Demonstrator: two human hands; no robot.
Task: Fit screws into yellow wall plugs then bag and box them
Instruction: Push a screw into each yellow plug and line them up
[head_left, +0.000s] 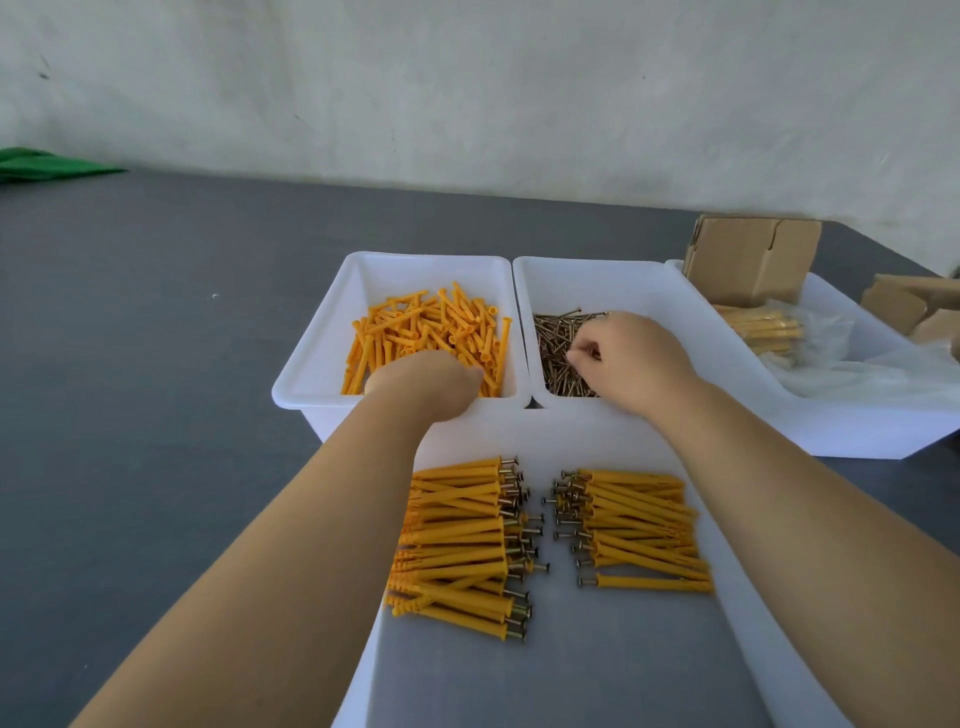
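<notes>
Two white bins stood side by side on the grey table (156, 338), so that each hand could feed from its own stock. The left hand (426, 382) reached down into the left bin (311, 364), among the loose yellow wall plugs (431, 327). Its fingers were hidden under the hand, so whether they had closed on a plug could not be told. The right hand (628, 358) was over the right bin (649, 280), above the heap of screws (558, 358), its fingertips drawn together in a pinch. Something thin, probably a screw, seemed to be in that pinch, but it was too small to confirm.

Nearer the person, a shallow white tray (571, 675) held two stacks of assembled plugs (462, 540), screw heads turned inward toward the gap between them, presumably to ease counting and bagging. To the right, a third bin (857, 431) held bagged plugs (763, 327) and clear bags, with a cardboard box (753, 254) standing at its far end. The fitting step appeared to be in hand.
</notes>
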